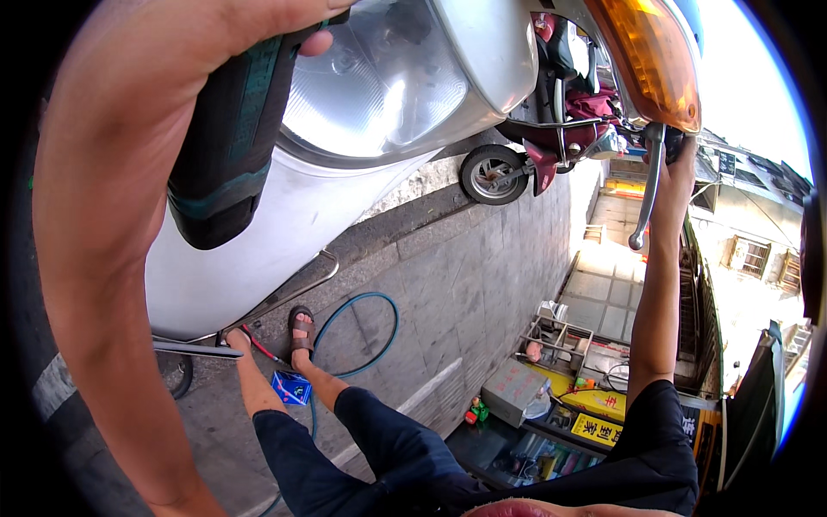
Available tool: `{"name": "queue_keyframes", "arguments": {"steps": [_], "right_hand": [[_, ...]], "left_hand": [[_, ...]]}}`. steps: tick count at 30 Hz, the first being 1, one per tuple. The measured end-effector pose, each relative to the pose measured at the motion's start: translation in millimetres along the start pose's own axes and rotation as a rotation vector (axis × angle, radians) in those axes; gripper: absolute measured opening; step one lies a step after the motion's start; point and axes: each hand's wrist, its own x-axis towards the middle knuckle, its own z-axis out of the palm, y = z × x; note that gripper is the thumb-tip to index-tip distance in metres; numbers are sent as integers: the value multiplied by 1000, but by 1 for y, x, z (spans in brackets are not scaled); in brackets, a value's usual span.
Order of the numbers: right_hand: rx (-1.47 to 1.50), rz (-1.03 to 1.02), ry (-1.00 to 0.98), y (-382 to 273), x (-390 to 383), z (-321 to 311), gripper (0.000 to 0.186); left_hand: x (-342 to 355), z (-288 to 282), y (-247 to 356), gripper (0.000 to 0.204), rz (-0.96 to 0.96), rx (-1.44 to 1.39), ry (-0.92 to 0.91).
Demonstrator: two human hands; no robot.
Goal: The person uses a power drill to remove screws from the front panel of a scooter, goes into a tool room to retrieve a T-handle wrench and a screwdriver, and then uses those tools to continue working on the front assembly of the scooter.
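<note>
Scooter [258, 250] weight looks heavy and stiff, so hold it by the grips, not the fragile headlight [379, 77]. Your left hand [250, 21] has its fingers closed round the dark left grip [228, 146]. Your right hand [680, 155] reaches the right grip beside the brake lever [648, 189]; whether it's clenched, I cannot tell.

Left grip [258, 26] closed round a black handlebar grip with teal bands [228, 138]; just right of it the clear round headlight lens [379, 77] and silver scooter fairing [258, 250] block any pass inward. Right grip [676, 151] on the far bar end; the silver brake lever [648, 185] hangs just left of it, the amber turn-signal lens [650, 60] crowds above. Open room between the grips, below the fairing, over grey paving [465, 284]. A blue hose loop [375, 332] lies there.
</note>
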Motion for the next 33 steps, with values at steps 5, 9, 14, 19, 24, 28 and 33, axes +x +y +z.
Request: {"name": "queue_keyframes", "arguments": {"steps": [5,9,14,19,24,28,33], "right_hand": [[52,-31,33,1,-3,1,43],[77,-24,21,4,-3,2,42],[107,6,6,3,-2,1,42],[145,-9,15,6,-3,2,43],[305,-38,98,5,-7,0,44],[556,-121,234,-27,-60,-18,41],[1386,-294,-235,-95,-124,2,49]], "left_hand": [[1,1,1,54,5,15,-6],[2,1,3,55,6,26,-10],[1,3,5,55,8,29,-14],[2,5,6,56,11,42,-16],[1,9,7,56,17,45,-20],[3,9,8,56,17,61,-22],[3,7,11,57,18,72,-19]]}}
